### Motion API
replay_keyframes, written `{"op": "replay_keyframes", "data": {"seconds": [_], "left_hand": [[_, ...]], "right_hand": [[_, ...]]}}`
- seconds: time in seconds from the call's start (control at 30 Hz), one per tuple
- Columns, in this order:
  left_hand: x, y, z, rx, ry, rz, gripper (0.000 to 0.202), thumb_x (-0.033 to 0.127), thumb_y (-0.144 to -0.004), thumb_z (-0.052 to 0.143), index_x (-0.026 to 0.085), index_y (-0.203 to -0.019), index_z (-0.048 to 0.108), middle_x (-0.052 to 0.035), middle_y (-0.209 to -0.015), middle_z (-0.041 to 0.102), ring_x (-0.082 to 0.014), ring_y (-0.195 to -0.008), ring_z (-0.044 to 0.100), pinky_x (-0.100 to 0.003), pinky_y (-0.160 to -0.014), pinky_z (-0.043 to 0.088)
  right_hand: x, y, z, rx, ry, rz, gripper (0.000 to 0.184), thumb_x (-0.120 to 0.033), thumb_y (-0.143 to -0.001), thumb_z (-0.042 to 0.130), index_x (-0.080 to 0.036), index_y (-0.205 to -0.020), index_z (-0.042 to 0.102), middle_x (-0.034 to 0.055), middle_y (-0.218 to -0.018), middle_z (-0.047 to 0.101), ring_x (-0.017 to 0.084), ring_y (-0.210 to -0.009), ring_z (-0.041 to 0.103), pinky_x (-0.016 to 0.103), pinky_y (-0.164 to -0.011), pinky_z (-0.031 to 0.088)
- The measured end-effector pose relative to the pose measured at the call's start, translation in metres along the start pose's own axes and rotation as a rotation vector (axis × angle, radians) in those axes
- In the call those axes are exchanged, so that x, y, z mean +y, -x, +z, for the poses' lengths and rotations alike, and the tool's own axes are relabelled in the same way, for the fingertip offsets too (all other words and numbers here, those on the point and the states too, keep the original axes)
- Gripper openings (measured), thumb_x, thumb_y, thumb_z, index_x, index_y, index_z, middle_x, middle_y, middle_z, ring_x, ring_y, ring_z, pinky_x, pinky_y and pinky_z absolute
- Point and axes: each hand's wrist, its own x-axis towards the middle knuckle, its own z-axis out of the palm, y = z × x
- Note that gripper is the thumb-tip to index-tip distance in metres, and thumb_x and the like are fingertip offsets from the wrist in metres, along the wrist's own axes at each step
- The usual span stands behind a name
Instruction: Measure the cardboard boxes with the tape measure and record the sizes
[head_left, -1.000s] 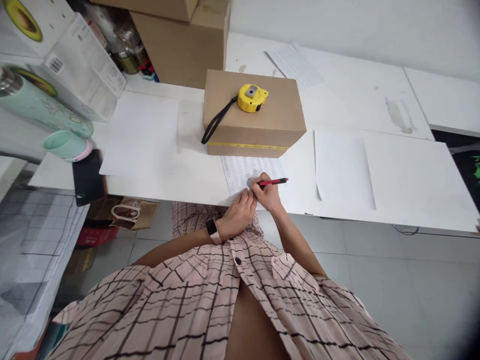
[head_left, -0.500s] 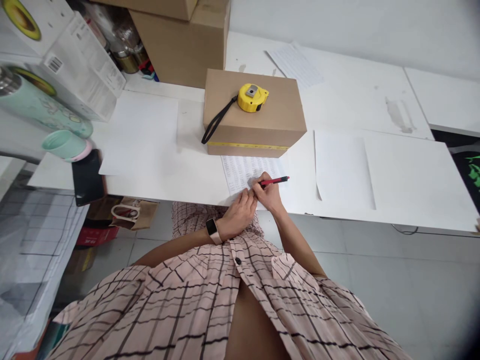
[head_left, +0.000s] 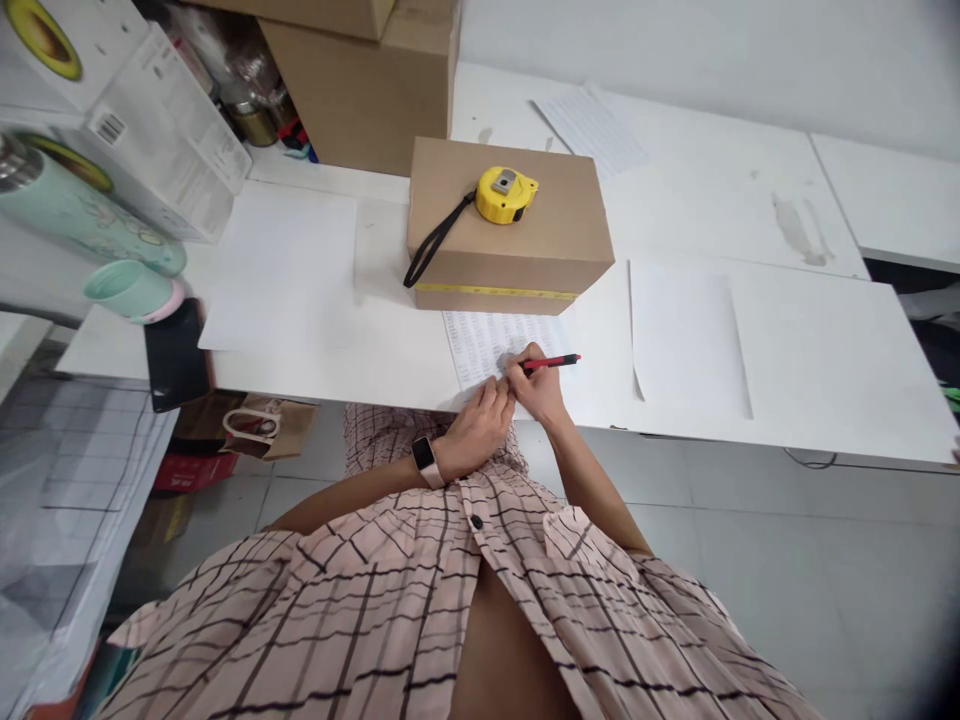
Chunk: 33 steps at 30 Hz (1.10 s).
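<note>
My right hand grips a red and black pen over a printed sheet at the desk's front edge. The pen's tip is hidden by my fingers. My left hand, with a watch on its wrist, lies flat on the sheet's lower edge, fingers extended and touching my right hand. Just behind the sheet stands a brown cardboard box, covering its far end. A yellow tape measure with a black strap rests on the box. A strip of yellow tape runs along the box's front face.
Blank paper lies to the left, another white sheet to the right. At far left are a phone, a mint cup and a mint bottle. Larger cartons stand behind. Someone's fingers show at the right edge.
My hands and the pen stay almost in place. At the far right edge, the dark and green patterned shape beyond the desk has shifted.
</note>
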Motion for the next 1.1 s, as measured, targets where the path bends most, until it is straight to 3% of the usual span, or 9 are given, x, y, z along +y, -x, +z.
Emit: {"op": "replay_keyframes", "data": {"seconds": [0.8, 1.1], "left_hand": [[0.0007, 0.0014, 0.0078, 0.035, 0.047, -0.016, 0.052, 0.010, -0.102, 0.033, -0.010, -0.148, 0.046, -0.0321, -0.150, 0.051, -0.0354, -0.140, 0.052, -0.047, -0.117, 0.042], [-0.0016, 0.0009, -0.0004, -0.006, 0.067, -0.023, 0.053, 0.011, -0.102, 0.029, -0.006, -0.149, 0.046, -0.0290, -0.152, 0.050, -0.0347, -0.143, 0.049, -0.046, -0.120, 0.040]], "right_hand": [[0.0002, -0.0010, -0.0009, -0.006, -0.001, 0.011, 0.018, -0.022, -0.077, 0.060, -0.025, -0.070, 0.044, -0.0061, -0.060, 0.042, 0.012, -0.057, 0.039, 0.029, -0.056, 0.033], [-0.0012, 0.0004, 0.0015, 0.045, 0.034, -0.018, 0.022, -0.029, -0.083, 0.060, -0.025, -0.071, 0.043, -0.0067, -0.060, 0.041, 0.012, -0.057, 0.040, 0.028, -0.057, 0.034]]}}
